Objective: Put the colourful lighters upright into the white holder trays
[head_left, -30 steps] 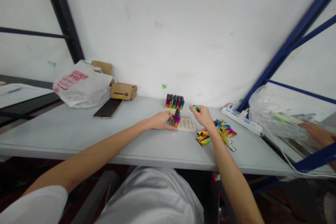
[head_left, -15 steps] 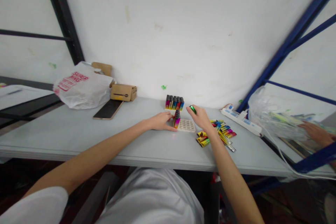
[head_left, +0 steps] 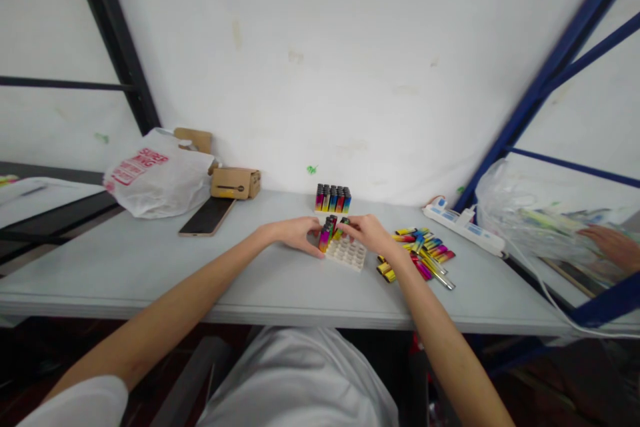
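A white tray (head_left: 349,255) with rows of round holes lies on the table in front of me. Upright lighters (head_left: 325,236) stand along its left edge, and the holes to the right show bare. My left hand (head_left: 299,235) grips the tray's left end, thumb on the near side and fingers on the far side. Between the fingertips of my right hand (head_left: 369,233) is a green lighter (head_left: 341,227), held over the tray beside the standing ones; whether its base sits in a hole is hidden. Loose colourful lighters (head_left: 425,255) lie piled right of my right hand.
Behind the tray stands a filled block of lighters (head_left: 333,199). To the left are a phone (head_left: 207,216), a cardboard box (head_left: 235,183) and a white plastic bag (head_left: 157,173). A power strip (head_left: 465,229) lies at right; beyond the blue frame is another person's hand (head_left: 613,247).
My right hand has moved left and down, bringing the green lighter to the standing row. The tray has turned slightly and shifted left and nearer, with my left hand still at its end.
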{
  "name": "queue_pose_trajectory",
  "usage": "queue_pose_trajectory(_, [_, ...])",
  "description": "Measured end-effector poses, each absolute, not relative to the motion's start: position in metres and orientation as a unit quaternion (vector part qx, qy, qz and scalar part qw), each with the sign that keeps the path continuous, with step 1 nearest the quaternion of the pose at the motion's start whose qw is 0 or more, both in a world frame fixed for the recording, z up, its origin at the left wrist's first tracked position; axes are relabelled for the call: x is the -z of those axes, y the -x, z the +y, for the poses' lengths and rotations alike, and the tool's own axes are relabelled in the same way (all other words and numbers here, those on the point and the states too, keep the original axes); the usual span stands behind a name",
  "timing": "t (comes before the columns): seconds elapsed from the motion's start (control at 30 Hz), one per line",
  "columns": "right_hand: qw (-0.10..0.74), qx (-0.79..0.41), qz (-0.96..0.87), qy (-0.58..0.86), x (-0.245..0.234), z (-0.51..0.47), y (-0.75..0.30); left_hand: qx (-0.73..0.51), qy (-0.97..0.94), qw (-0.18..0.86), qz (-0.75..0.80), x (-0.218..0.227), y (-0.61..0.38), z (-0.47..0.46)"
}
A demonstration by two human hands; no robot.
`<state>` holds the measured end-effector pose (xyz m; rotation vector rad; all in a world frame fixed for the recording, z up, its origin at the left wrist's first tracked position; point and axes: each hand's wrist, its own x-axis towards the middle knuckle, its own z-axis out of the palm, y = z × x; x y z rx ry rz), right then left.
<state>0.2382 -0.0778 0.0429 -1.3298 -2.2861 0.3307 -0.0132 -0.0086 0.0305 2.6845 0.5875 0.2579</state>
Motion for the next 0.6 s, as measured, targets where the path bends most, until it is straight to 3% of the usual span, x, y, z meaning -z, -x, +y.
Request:
queue_pose_trajectory(0.37, [0.2,-0.02,-0.814,0.544,-0.0363,-0.0754,-0.2356,-0.093,-0.949,0.177,0.245,-0.028,0.0104,-0.0106])
queue_pose_trajectory(0.5, [0.151,-0.032,-0.834,0.529,-0.0327,-0.0751,-0.2391,-0.092,-0.95,0.17,0.244,-0.0276,0.0112,-0.0098])
queue_pose_trajectory(0.6, [0.159,-0.016,-0.825,0.541,-0.0342,-0.0764,-0.2405,-0.083,-0.951,0.165,0.247,-0.0282,0.0116,-0.0101])
